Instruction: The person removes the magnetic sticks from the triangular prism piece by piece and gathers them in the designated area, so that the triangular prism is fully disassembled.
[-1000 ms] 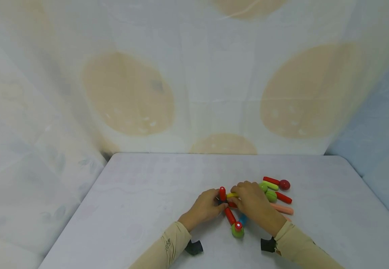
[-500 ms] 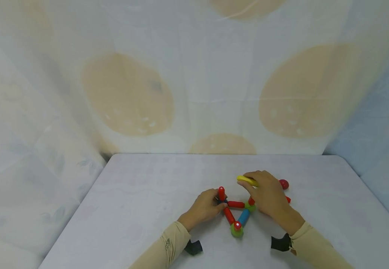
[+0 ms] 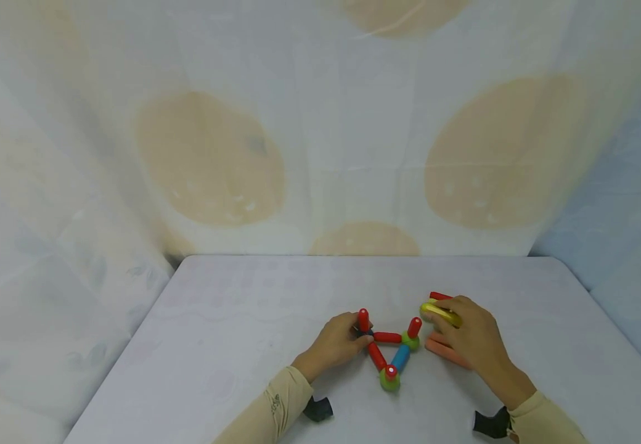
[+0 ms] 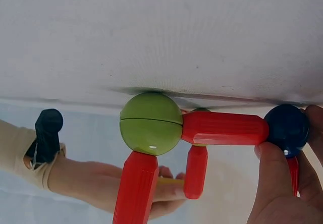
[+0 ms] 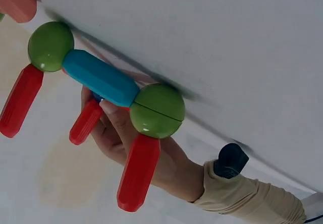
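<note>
Left hand (image 3: 336,341): pinches dark blue ball (image 4: 286,130) at left corner of rod triangle (image 3: 389,354) on table (image 3: 232,333).
Right hand (image 3: 467,336): curls around yellow rod (image 3: 440,313), lifted, just right of triangle, apart from it.
Pink rod (image 3: 444,353): flat under right hand.

White table (image 3: 232,320) — stick-and-ball frame (image 3: 389,354) (triangular), loose sticks (image 3: 445,353).

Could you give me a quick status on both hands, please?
Left hand pinches dark blue ball of triangle frame. Right hand holds yellow stick. Nothing blocking.
</note>
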